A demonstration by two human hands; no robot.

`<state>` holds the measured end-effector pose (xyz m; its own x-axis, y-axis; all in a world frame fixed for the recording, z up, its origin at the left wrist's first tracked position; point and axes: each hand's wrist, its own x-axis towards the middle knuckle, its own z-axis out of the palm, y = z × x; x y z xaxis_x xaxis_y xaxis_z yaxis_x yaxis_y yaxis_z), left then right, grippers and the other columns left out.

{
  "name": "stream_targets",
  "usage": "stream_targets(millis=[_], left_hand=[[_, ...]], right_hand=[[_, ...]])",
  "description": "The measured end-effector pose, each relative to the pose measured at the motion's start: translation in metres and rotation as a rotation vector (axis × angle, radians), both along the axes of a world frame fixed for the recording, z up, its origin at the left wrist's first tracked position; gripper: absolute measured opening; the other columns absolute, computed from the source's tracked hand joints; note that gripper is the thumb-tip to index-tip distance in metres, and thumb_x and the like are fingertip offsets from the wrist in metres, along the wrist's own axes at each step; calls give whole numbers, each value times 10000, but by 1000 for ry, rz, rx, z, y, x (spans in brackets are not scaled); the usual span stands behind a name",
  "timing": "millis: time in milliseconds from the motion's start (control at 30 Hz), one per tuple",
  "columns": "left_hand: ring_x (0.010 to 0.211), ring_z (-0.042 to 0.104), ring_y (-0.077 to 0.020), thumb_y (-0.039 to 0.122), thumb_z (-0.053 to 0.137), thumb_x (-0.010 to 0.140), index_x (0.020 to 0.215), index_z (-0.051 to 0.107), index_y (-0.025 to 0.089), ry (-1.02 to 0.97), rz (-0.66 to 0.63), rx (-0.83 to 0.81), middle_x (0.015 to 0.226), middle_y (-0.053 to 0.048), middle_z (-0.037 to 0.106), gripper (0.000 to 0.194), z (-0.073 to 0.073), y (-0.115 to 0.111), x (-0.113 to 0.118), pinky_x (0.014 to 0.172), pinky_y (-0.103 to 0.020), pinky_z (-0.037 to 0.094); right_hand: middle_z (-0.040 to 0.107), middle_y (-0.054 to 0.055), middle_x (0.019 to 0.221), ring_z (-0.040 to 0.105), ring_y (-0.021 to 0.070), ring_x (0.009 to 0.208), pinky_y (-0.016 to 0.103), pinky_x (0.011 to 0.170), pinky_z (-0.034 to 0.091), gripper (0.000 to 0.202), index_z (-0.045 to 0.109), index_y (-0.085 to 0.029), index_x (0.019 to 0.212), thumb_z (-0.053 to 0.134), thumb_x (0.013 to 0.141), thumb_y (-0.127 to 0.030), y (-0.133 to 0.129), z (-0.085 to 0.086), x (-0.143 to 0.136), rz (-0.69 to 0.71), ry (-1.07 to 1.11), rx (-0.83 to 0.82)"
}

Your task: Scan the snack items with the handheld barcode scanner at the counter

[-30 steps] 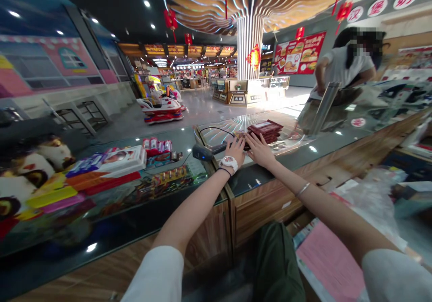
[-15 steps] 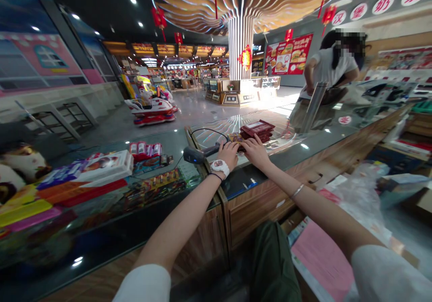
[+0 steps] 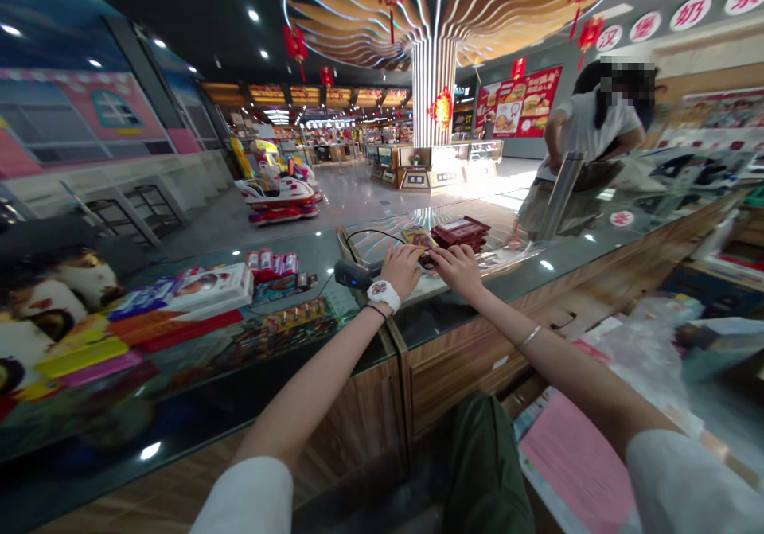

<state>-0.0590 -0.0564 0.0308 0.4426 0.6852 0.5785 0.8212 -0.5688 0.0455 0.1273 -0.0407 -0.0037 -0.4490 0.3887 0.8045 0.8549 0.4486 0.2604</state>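
Both of my hands meet over the glass counter point(image 3: 442, 321). My left hand point(image 3: 402, 271), with a white watch at the wrist, has its fingers bent over a small packet point(image 3: 419, 237) with yellow on it. My right hand point(image 3: 458, 271) touches the same packet's near edge, its fingers curled beside the left fingertips. Directly behind my right hand lies a stack of dark red packets point(image 3: 461, 233). A black scanner point(image 3: 352, 274) with a blue light rests left of my left hand, partly hidden by it.
Colourful packages point(image 3: 208, 291) and small red-and-white packs point(image 3: 271, 264) cover the left counter. A metal post point(image 3: 564, 188) rises at the right, with a person in a white shirt point(image 3: 597, 132) beyond. Below right are plastic bags point(image 3: 648, 351) and a pink sheet point(image 3: 576, 458).
The whole view has shifted slightly, so the scene sits further right and lower. More of the yellow packet shows above my fingers. Both hands remain together at it.
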Motion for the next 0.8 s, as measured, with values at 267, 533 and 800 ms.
stream_targets(millis=[267, 533, 800], left_hand=[[1295, 541, -229, 253, 579, 917, 1249, 609, 223, 18, 41, 77, 1329, -82, 635, 334, 21, -18, -72, 1230, -499, 256], [1354, 492, -295, 295, 729, 808, 1369, 506, 227, -84, 247, 177, 1458, -121, 529, 608, 37, -31, -153, 1180, -521, 335], [1392, 451, -288, 227, 673, 810, 1379, 515, 228, -104, 345, 126, 1479, -107, 526, 591, 42, -32, -197, 1174, -536, 324]], right_hand=[[706, 26, 1277, 614, 214, 1016, 459, 1085, 367, 320, 702, -248, 1197, 451, 1005, -200, 2, 22, -27, 213, 4, -63], [664, 3, 1340, 624, 177, 1128, 502, 1186, 345, 365, 665, -311, 1256, 448, 1006, -159, 20, 42, -97, 421, -74, -115], [650, 7, 1358, 606, 194, 1186, 520, 1174, 374, 378, 652, -263, 1278, 399, 1012, -174, 29, 58, -149, 546, -189, -118]])
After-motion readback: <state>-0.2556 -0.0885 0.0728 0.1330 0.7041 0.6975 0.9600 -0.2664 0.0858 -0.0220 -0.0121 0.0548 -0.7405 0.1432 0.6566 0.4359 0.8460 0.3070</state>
